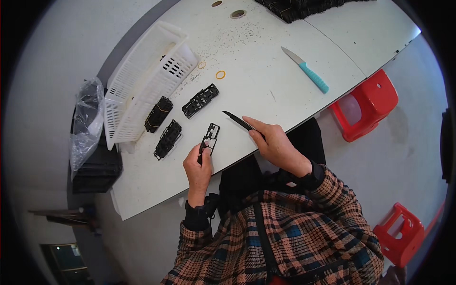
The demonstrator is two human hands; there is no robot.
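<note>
My left hand (197, 168) pinches a black plastic frame (214, 130) with cut-out openings, held up over the table's near edge. A slim black knife (235, 118) is gripped in my right hand (278, 146), its dark pointed tip aimed up and left, apart from the frame. Beyond my left hand lie three dark groups of similar parts: a stack (201, 100) farthest right, a bundle (158, 114) tied with a yellowish band, and another stack (168, 139) nearest me.
A white slotted plastic basket (173, 71) lies at the left. Two rubber bands (220, 74) and black shavings (228, 40) dot the white table (256, 85). A turquoise-handled knife (313, 77) lies to the right, black parts (299, 9) at the far edge. Red stools (368, 107) stand right.
</note>
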